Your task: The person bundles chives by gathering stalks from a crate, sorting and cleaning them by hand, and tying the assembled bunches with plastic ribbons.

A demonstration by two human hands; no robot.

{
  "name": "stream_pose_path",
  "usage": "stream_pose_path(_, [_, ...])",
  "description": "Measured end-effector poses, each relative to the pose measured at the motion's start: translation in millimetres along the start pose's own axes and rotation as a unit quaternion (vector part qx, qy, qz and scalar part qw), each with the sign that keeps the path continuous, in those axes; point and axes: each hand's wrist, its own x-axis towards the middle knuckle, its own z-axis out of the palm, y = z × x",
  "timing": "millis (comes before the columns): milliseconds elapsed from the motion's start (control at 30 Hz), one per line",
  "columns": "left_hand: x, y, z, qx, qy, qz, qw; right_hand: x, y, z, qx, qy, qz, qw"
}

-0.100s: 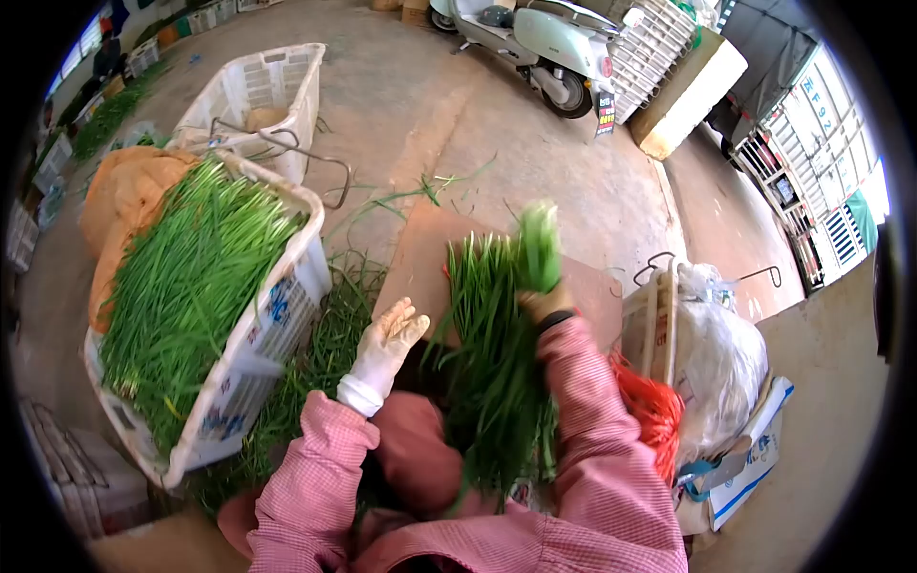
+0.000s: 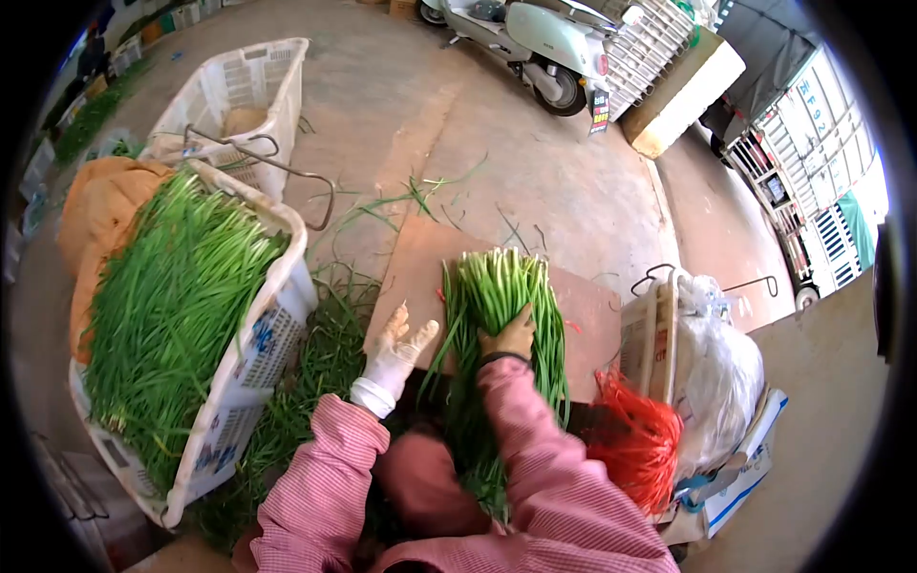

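Observation:
A thick bunch of garlic chives lies on a brown board, pale stem ends away from me, long green leaves hanging over the near edge toward my lap. My right hand, in a tan glove with a dark cuff, grips the chives from above, fingers pressed into the stems. Left of the bunch, my left hand wears a whitish glove. It is raised open, fingers apart, holding nothing and not touching the chives.
At left stands a white crate heaped with chives beside an orange cloth. Another white crate is behind it. Loose leaves litter the floor. Red plastic strings hang at right by a plastic-bagged crate. A scooter is parked beyond.
My right hand has lowered the raised handful of chives onto the others on the board, moving left and toward me. My left hand stays open, slightly lower. The view has shifted a little.

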Motion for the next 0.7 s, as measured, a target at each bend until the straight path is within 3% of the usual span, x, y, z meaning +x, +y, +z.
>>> stream_pose_path(67, [22, 2, 25, -0.071, -0.018, -0.048, 0.996, 7, -15, 6, -0.019, 0.018, 0.034, 0.999])
stream_pose_path(167, [58, -61, 65, 0.144, 0.000, -0.033, 0.989, 7, -1, 11, -0.020, 0.043, 0.007, 0.999])
stream_pose_path(200, [64, -60, 78, 0.266, 0.031, -0.002, 0.963, 9, -1, 13, -0.019, 0.054, 0.005, 0.998])
stream_pose_path(267, [70, -66, 105, 0.269, 0.087, 0.030, 0.959, 24, 10, 28, 0.028, 0.080, -0.007, 0.996])
stream_pose_path(333, [68, -49, 113, 0.345, 0.083, -0.049, 0.934, 26, 11, 38, 0.027, 0.053, -0.028, 0.998])
stream_pose_path(367, [69, -48, 121, 0.361, 0.089, -0.066, 0.926, 27, 20, 34, 0.103, 0.020, -0.060, 0.993])
stream_pose_path(400, [70, -48, 123, 0.379, 0.096, -0.084, 0.917, 11, 28, -1, 0.110, -0.074, -0.147, 0.980])
stream_pose_path(467, [68, -30, 135, 0.455, 0.100, -0.136, 0.875, 14, 55, -42, 0.093, -0.049, -0.255, 0.961])
stream_pose_path(500, [65, -22, 138, 0.466, 0.085, -0.153, 0.867, 41, 68, -46, 0.228, 0.041, -0.315, 0.920])
stream_pose_path(533, [64, -16, 138, 0.481, 0.073, -0.170, 0.857, 65, 78, -42, 0.266, 0.083, -0.281, 0.918])
stream_pose_path(567, [67, -27, 138, 0.501, 0.087, -0.145, 0.849, 76, 66, -77, 0.245, -0.003, -0.117, 0.962])
stream_pose_path(633, [64, -24, 138, 0.520, 0.102, -0.136, 0.837, 147, 81, -2, 0.097, 0.027, -0.083, 0.991])
stream_pose_path(700, [62, -19, 144, 0.523, 0.096, -0.122, 0.838, 182, 76, 85, 0.128, 0.059, -0.114, 0.983])
